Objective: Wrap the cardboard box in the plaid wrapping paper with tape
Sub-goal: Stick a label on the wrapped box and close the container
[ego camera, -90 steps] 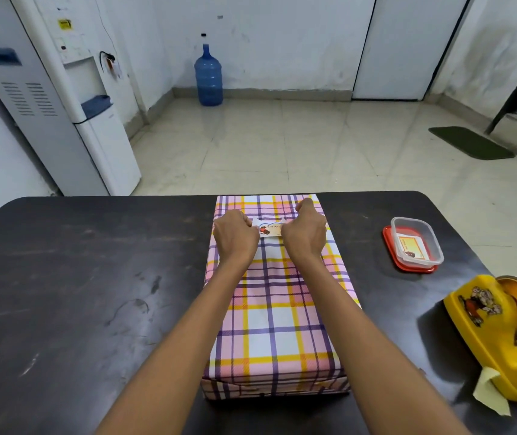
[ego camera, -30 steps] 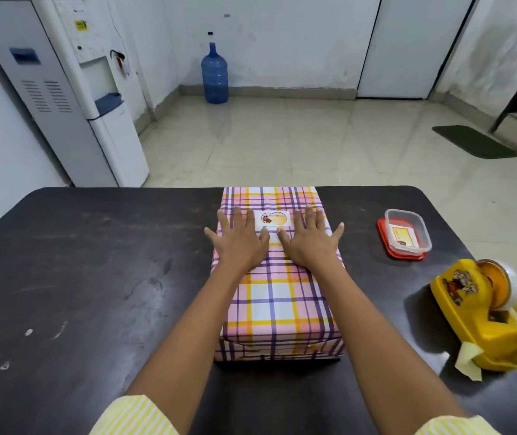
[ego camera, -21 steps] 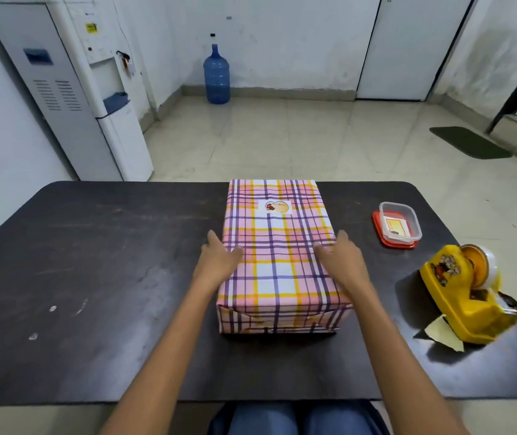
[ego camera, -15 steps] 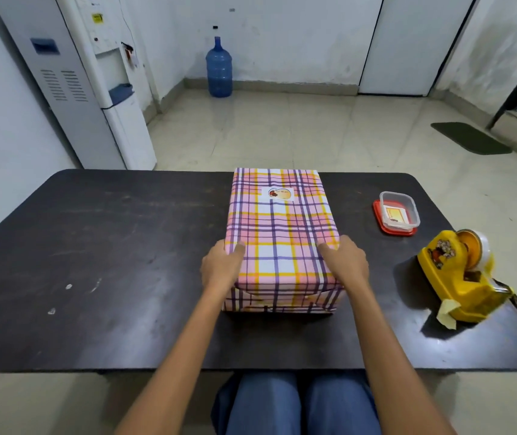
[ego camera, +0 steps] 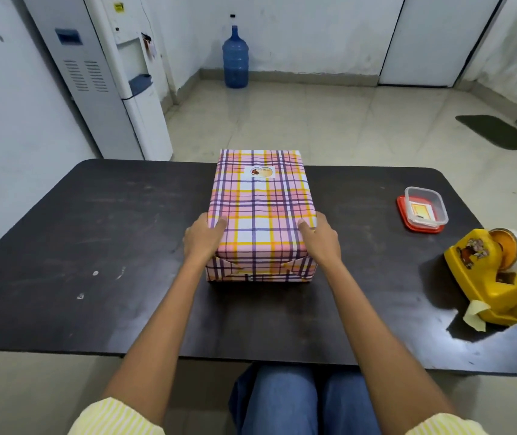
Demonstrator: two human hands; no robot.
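The box [ego camera: 261, 211], fully covered in pink, yellow and purple plaid wrapping paper, lies lengthwise on the dark table [ego camera: 94, 246]. A small sticker [ego camera: 262, 171] sits on its top near the far end. The near end shows folded triangular flaps. My left hand [ego camera: 202, 238] grips the box's left side near the front corner, thumb on top. On the opposite side my right hand [ego camera: 320, 238] clasps the box the same way. A yellow tape dispenser [ego camera: 495, 274] stands at the table's right edge, a strip of tape hanging from its front.
A clear plastic container on a red lid [ego camera: 423, 211] lies right of the box. Beyond the table are a white water dispenser [ego camera: 115, 76], a blue water bottle [ego camera: 235, 58] on the floor and a dark mat [ego camera: 498, 131]. My knees show under the near edge.
My hands left the sticker on top, slid back along the box and took hold of its two sides near the front. The view pulled back from the table.
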